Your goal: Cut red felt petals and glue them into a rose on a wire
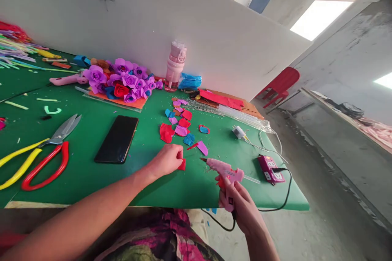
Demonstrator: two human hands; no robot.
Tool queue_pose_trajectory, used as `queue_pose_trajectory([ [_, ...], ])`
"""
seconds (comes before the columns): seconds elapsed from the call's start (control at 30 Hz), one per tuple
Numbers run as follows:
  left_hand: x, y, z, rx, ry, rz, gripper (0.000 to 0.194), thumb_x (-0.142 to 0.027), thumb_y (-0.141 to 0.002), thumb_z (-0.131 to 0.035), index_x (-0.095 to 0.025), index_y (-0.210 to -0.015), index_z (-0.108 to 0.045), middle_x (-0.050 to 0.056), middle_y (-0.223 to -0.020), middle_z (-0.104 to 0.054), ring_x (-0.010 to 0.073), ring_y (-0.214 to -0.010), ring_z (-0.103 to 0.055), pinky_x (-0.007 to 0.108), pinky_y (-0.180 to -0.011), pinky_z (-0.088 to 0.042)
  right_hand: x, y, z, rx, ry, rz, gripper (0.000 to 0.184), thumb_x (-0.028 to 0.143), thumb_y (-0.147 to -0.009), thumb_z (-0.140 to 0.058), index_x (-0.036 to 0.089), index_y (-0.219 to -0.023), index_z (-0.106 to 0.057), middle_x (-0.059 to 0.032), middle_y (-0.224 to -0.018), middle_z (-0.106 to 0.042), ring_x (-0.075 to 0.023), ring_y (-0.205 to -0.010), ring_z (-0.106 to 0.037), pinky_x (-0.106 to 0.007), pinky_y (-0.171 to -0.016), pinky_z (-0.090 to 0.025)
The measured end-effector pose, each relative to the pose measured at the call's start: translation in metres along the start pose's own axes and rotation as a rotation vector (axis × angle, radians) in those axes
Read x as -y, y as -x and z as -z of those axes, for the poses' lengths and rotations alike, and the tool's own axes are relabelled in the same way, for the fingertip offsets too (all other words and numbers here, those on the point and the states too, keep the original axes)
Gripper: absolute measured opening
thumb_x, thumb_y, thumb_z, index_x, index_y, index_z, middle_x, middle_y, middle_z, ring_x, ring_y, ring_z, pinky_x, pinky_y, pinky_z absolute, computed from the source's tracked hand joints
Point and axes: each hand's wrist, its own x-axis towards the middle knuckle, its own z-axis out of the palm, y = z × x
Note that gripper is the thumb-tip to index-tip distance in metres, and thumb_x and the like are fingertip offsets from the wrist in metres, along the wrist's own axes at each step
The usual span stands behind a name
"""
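Note:
My left hand point(167, 160) rests on the green table point(143, 179), its fingers pinched on a small red petal piece point(182, 165). In my right hand point(237, 200), near the table's front edge, is the grip of a pink glue gun point(223, 170), whose nozzle points left toward the red piece from a short gap away. Loose red, purple and blue petal cut-outs point(180, 128) lie scattered just beyond my left hand. A heap of finished purple and red flowers point(122, 83) sits on an orange sheet at the back.
A black phone point(117, 138) lies left of my left hand, with red-handled scissors point(49, 159) and yellow-handled ones further left. A pink bottle point(175, 67) stands by the white wall. A pink power box point(270, 169) and a white plug point(238, 132) lie to the right.

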Motion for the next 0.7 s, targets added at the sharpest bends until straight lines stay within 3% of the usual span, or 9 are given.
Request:
queue_pose_trajectory([
  [0.17,-0.002,0.001,0.002,-0.002,-0.020,0.048,0.018,-0.005,-0.058,-0.051,-0.020,-0.050,-0.047,-0.004,-0.049,-0.053,0.0121,-0.049,-0.045,0.024,-0.048,-0.025,0.004,0.007,-0.015,0.065,0.282,0.024,0.044,0.060,-0.076,-0.055,0.017,-0.086,-0.058,0.0030,-0.053,-0.047,-0.0107,-0.046,-0.039,-0.023,-0.043,-0.028],
  [0.37,-0.006,0.000,0.003,0.018,-0.024,0.043,0.021,-0.003,-0.057,-0.049,-0.020,-0.047,-0.043,-0.004,-0.047,-0.051,0.0121,-0.048,-0.045,0.024,-0.048,-0.024,0.012,0.013,-0.028,0.157,0.487,0.085,0.044,0.058,-0.083,-0.045,0.016,-0.078,-0.057,0.0007,-0.054,-0.051,-0.0103,-0.047,-0.040,-0.023,-0.045,-0.031],
  [0.47,-0.006,0.001,0.004,0.039,-0.058,0.028,0.022,-0.002,-0.058,-0.049,-0.020,-0.047,-0.042,-0.004,-0.047,-0.050,0.0121,-0.048,-0.044,0.024,-0.048,-0.024,0.013,0.013,-0.032,0.192,0.531,0.083,0.044,0.056,-0.086,-0.042,0.015,-0.085,-0.057,-0.0004,-0.056,-0.054,-0.0106,-0.047,-0.042,-0.023,-0.045,-0.031],
  [0.7,-0.004,0.000,0.004,0.062,-0.096,0.008,0.020,-0.004,-0.059,-0.048,-0.020,-0.048,-0.042,-0.003,-0.049,-0.050,0.0122,-0.049,-0.044,0.024,-0.048,-0.024,0.015,0.011,-0.038,0.193,0.633,0.133,0.039,0.053,-0.087,-0.041,0.018,-0.079,-0.054,0.0010,-0.052,-0.051,-0.0120,-0.048,-0.045,-0.023,-0.047,-0.037],
])
